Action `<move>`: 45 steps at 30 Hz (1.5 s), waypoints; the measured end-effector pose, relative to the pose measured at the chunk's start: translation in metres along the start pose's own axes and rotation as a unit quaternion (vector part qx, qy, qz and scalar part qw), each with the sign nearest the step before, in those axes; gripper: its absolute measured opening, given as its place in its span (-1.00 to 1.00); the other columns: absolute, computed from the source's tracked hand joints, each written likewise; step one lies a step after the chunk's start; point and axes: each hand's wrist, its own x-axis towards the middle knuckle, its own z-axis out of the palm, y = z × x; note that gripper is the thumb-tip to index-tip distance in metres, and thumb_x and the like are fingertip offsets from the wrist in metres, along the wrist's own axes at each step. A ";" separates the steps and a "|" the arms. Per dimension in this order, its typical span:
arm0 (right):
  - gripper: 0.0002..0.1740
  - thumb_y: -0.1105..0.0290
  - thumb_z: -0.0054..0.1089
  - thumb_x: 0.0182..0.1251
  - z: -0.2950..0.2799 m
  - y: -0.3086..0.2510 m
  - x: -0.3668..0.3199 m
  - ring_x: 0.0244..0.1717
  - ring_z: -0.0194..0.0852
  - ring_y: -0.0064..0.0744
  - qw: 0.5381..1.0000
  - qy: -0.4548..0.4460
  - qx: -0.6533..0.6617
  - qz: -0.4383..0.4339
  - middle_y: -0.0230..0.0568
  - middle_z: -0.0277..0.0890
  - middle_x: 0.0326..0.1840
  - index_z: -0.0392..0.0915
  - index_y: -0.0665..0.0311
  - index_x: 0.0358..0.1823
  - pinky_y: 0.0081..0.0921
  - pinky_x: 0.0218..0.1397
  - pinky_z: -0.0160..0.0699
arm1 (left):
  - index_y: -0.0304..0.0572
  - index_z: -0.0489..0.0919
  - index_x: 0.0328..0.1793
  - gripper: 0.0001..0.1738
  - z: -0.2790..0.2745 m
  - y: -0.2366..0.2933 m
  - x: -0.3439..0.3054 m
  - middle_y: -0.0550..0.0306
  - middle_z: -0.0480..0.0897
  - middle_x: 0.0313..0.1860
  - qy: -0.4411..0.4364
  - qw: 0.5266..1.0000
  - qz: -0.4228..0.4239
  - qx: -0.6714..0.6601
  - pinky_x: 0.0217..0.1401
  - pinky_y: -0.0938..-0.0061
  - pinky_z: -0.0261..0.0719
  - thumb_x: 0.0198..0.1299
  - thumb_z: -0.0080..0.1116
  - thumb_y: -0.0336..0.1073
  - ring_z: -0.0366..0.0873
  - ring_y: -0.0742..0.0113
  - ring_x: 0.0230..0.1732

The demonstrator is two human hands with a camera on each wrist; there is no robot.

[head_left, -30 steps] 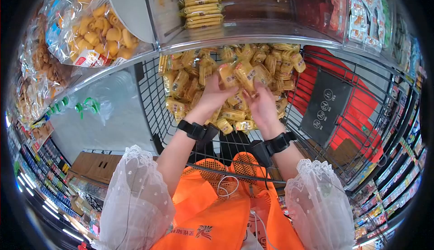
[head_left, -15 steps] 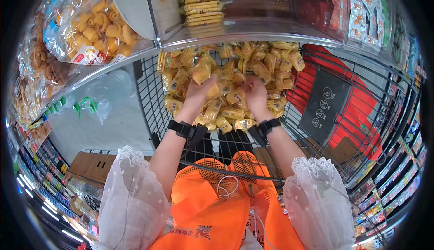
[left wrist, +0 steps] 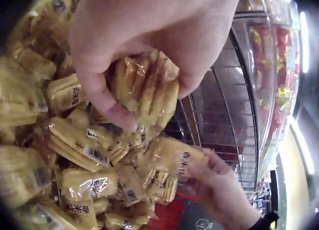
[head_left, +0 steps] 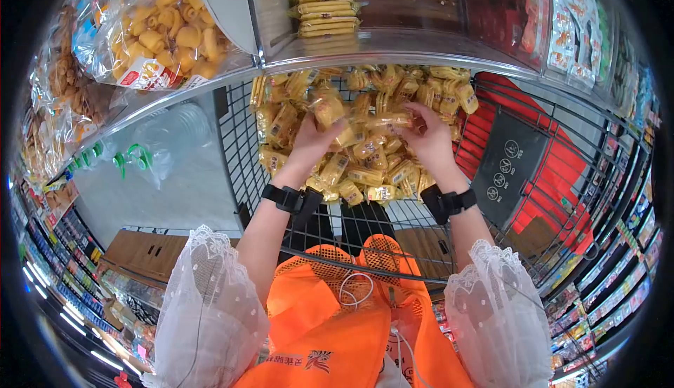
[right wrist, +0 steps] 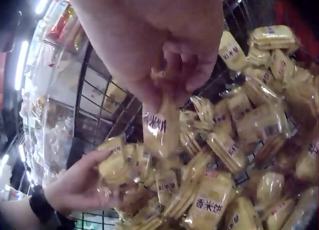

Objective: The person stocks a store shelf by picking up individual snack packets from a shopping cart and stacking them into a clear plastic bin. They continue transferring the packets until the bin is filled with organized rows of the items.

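A deep heap of yellow snack packets (head_left: 365, 153) in shiny printed wrappers fills the near part of a wire shopping cart (head_left: 235, 146). At the left of the heap, my left hand (head_left: 309, 146) curls its fingers and thumb round a small stack of snack packets (left wrist: 149, 88). To the right, my right hand (head_left: 432, 142) pinches the end of one snack packet (right wrist: 162, 132), which hangs below its fingers in the right wrist view. Both hands are close over the heap, a short way apart.
Clear shelf bins (head_left: 393, 55) run along the cart's far side, one with a neat stack of yellow packets (head_left: 326, 2). Bags of orange snacks (head_left: 168, 37) lie at upper left. A black sign panel (head_left: 509, 163) and red panel (head_left: 562, 170) are at the cart's right.
My hands, together over the middle at first, have moved apart. The left has gone left with packets in its grip; the right went down, then right, and pinches a packet.
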 end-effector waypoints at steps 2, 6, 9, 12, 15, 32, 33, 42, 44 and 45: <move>-0.55 0.50 0.32 -0.04 -0.018 -0.027 0.003 -0.30 0.41 -0.57 0.996 -0.086 -0.007 -0.010 -0.27 0.50 -0.23 0.50 0.27 -0.02 -0.58 -0.20 0.44 | -0.38 0.25 0.25 -0.22 0.000 0.007 -0.001 -0.11 0.44 0.12 -0.023 0.993 -0.006 0.112 0.07 0.41 0.47 0.01 0.30 -0.06 0.42 0.24 0.17; -0.58 0.36 0.36 -0.04 -0.016 -0.042 0.011 -0.03 0.48 -0.29 0.969 -0.230 0.091 -0.017 -0.11 0.54 -0.12 0.53 0.33 -0.11 -0.48 0.07 0.38 | -0.48 0.24 0.26 -0.13 0.001 -0.006 0.007 -0.24 0.43 0.15 -0.045 0.949 0.076 0.303 0.20 0.38 0.35 -0.01 0.27 0.04 0.39 0.04 0.21; -0.65 0.35 0.30 0.07 0.004 -0.036 0.014 -0.01 0.43 -0.35 0.946 -0.228 0.220 0.066 -0.17 0.52 -0.11 0.53 0.31 -0.10 -0.50 0.09 0.34 | -0.50 0.19 0.30 -0.08 0.011 0.014 -0.007 -0.29 0.39 0.19 -0.072 0.920 0.051 0.382 0.25 0.36 0.30 0.04 0.20 0.12 0.37 -0.05 0.22; -0.73 0.34 0.19 0.21 0.030 -0.025 0.013 -0.02 0.43 -0.38 0.954 -0.061 0.289 0.048 -0.22 0.50 -0.09 0.51 0.29 -0.09 -0.50 0.06 0.36 | -0.60 0.12 0.31 0.02 0.019 0.014 -0.005 -0.44 0.35 0.19 -0.040 0.944 0.058 0.322 0.26 0.30 0.29 0.02 0.13 0.22 0.32 -0.15 0.25; -0.75 0.32 0.09 0.31 0.047 -0.020 0.008 -0.09 0.45 -0.43 0.866 -0.014 0.470 0.172 -0.28 0.51 -0.13 0.49 0.31 -0.07 -0.53 0.01 0.40 | -0.62 0.13 0.30 0.01 0.028 0.007 -0.004 -0.49 0.36 0.15 0.060 0.938 0.072 0.332 0.25 0.27 0.29 0.05 0.10 0.23 0.32 -0.21 0.23; -0.53 0.04 -0.33 0.47 0.036 -0.034 -0.008 0.11 0.22 -0.41 0.890 0.065 0.430 0.136 -0.23 0.34 0.04 0.36 0.27 0.08 -0.46 0.25 0.13 | -0.66 -0.06 0.29 0.05 0.075 0.021 -0.032 -0.61 0.07 0.27 0.014 0.858 0.176 0.483 0.33 0.07 0.15 0.05 0.14 0.15 0.07 -0.41 0.31; -0.50 0.02 -0.37 0.48 0.033 -0.037 -0.010 0.15 0.21 -0.39 0.882 0.053 0.453 0.116 -0.21 0.34 0.08 0.34 0.26 0.11 -0.45 0.28 0.12 | -0.66 -0.12 0.33 0.08 0.077 0.026 -0.037 -0.64 0.08 0.26 0.009 0.852 0.194 0.486 0.36 0.10 0.13 0.05 0.15 0.14 0.07 -0.41 0.32; -0.21 -0.20 -0.29 0.34 -0.057 -0.117 -0.038 0.40 0.00 -0.10 0.764 0.011 0.644 -0.050 -0.03 -0.10 0.46 -0.09 0.20 0.40 -0.19 0.42 -0.10 | -0.56 -0.05 0.34 0.08 0.104 0.209 -0.126 -0.33 0.30 0.16 -0.076 0.820 0.396 0.406 0.28 0.26 0.29 -0.14 0.38 -0.14 0.30 -0.13 0.23; -0.21 -0.19 -0.29 0.34 -0.070 -0.112 -0.034 0.39 0.01 -0.08 0.767 0.022 0.638 -0.063 -0.02 -0.10 0.46 -0.09 0.21 0.40 -0.20 0.41 -0.08 | -0.34 0.07 0.31 -0.13 0.123 0.265 -0.117 -0.12 0.44 0.06 0.045 0.713 0.519 0.468 0.19 0.38 0.37 -0.08 0.32 -0.26 0.44 0.15 0.11; -0.21 -0.19 -0.29 0.35 -0.074 -0.110 -0.033 0.39 0.02 -0.07 0.770 0.028 0.633 -0.070 -0.02 -0.10 0.46 -0.09 0.21 0.40 -0.21 0.41 -0.08 | -0.37 0.14 0.26 -0.17 0.135 0.291 -0.102 -0.16 0.48 0.03 0.102 0.644 0.572 0.498 0.13 0.39 0.43 -0.08 0.34 -0.23 0.49 0.11 0.06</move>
